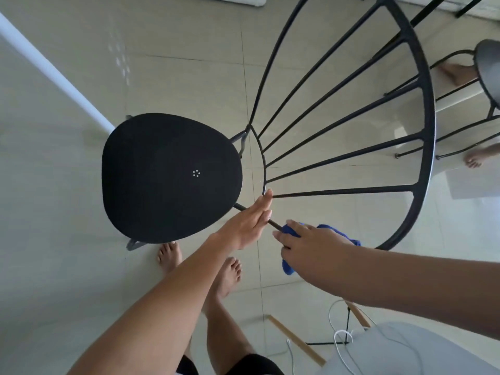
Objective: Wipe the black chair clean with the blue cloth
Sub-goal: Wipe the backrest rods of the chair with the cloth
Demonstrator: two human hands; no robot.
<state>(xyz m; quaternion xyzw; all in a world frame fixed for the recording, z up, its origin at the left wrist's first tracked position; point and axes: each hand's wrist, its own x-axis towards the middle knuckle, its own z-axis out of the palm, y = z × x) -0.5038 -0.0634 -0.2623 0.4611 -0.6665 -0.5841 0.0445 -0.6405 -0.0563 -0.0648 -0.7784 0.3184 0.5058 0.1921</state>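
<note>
Where the view begins, at its lower edge: two bare forearms, bare feet on the pale glossy tiled floor point(67, 239), and at lower right a light grey padded seat with wooden legs point(384, 347) carrying a thin white cable point(343, 334). Right hand point(311, 244): closed around a bunched blue cloth point(289, 263), pressing it onto the lower rod of the backrest frame. Left hand point(251, 226): flat, fingers straight and together, fingertips touching the thin frame just behind the seat. Black metal chair with round seat pad and fanned wire backrest point(170, 177): standing on the floor directly ahead, backrest spreading toward the upper right. Beyond: second dark chair point(487, 69), partly out of view, with another person's bare feet beside it.
</note>
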